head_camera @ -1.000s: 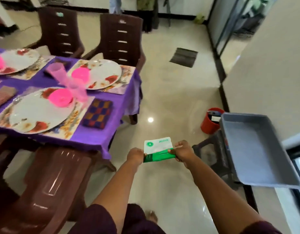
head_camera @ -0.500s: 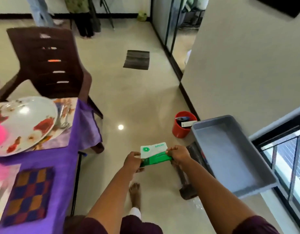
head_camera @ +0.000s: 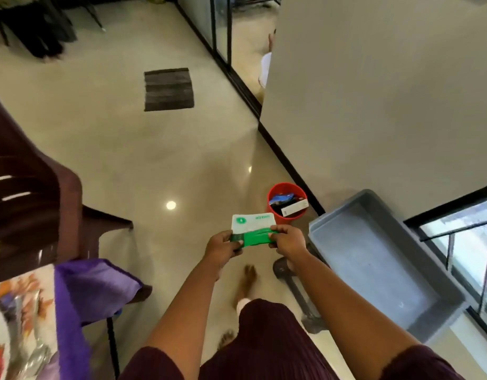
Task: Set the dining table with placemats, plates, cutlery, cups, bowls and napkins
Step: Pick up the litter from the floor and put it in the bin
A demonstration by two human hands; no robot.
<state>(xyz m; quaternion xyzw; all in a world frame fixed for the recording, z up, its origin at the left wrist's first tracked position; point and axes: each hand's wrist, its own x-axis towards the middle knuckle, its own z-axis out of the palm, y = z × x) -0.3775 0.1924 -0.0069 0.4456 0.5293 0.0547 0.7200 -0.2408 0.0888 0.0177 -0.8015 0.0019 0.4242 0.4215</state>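
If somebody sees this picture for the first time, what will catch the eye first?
The green-and-white packet at centre, pinched between the left hand and right hand. Just beyond it stands a red bucket on the floor, with a grey tray at the right.

My single head camera looked forward and steeply down, close above the grey tray (head_camera: 379, 259), the floor beyond; its left edge seemed blurred.
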